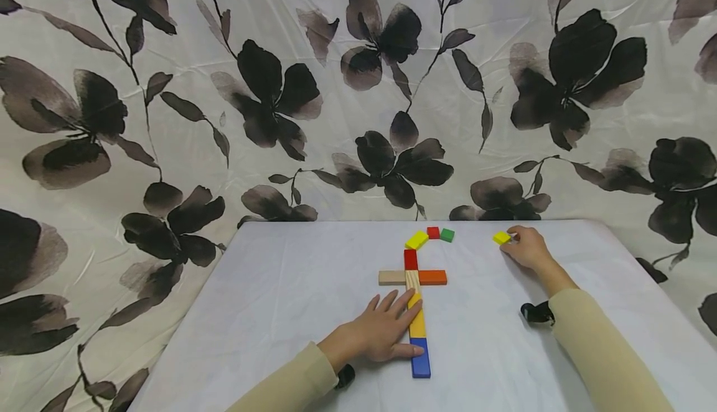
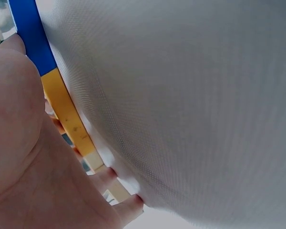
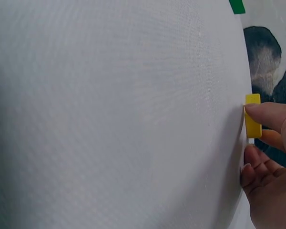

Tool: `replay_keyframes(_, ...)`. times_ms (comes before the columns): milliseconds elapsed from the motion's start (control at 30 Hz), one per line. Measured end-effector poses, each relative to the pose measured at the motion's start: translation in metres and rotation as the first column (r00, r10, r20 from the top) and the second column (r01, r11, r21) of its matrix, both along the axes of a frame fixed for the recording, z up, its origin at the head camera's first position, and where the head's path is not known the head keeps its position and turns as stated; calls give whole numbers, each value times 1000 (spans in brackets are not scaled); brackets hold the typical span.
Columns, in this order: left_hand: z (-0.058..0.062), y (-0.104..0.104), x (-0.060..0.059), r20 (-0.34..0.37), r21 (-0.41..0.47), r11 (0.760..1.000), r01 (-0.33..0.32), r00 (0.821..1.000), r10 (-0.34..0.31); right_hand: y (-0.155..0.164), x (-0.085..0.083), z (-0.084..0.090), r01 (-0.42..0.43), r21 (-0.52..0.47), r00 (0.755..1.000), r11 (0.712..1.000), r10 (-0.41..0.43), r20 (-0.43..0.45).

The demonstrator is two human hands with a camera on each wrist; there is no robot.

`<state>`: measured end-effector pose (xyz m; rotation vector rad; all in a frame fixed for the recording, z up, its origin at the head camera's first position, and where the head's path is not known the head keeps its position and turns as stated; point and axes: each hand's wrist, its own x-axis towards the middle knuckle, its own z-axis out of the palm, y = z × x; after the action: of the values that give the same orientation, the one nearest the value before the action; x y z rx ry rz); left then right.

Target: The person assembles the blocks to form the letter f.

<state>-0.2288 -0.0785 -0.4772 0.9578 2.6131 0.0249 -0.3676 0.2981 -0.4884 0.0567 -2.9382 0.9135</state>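
My right hand (image 1: pixel 526 248) pinches a small yellow block (image 1: pixel 501 238) between thumb and fingers near the table's far edge; the right wrist view shows the same yellow block (image 3: pixel 253 117) at the fingertips. With fingers spread, my left hand (image 1: pixel 383 328) rests on the column of blocks in the middle. That column has a blue block (image 1: pixel 421 365) nearest me, an orange-yellow block (image 1: pixel 417 325) beyond it, then a plain wood block (image 1: pixel 411 280) and a red block (image 1: pixel 411 259). A beige block (image 1: pixel 391 277) and an orange block (image 1: pixel 433 277) stick out sideways.
Beyond the column curve a yellow block (image 1: pixel 417 240), a red block (image 1: pixel 433 233) and a green block (image 1: pixel 447 235). A white cloth covers the table (image 1: pixel 302 275). Behind it hangs a flowered curtain (image 1: pixel 476 150). Dark wrist cameras (image 1: pixel 538 312) sit under both sleeves.
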Motion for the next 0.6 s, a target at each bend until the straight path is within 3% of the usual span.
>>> replay_keyframes(600, 1, 0, 1, -12, -7, 1000, 6, 1000, -6, -2, -1, -4, 24, -60, 1000, 998, -24, 9)
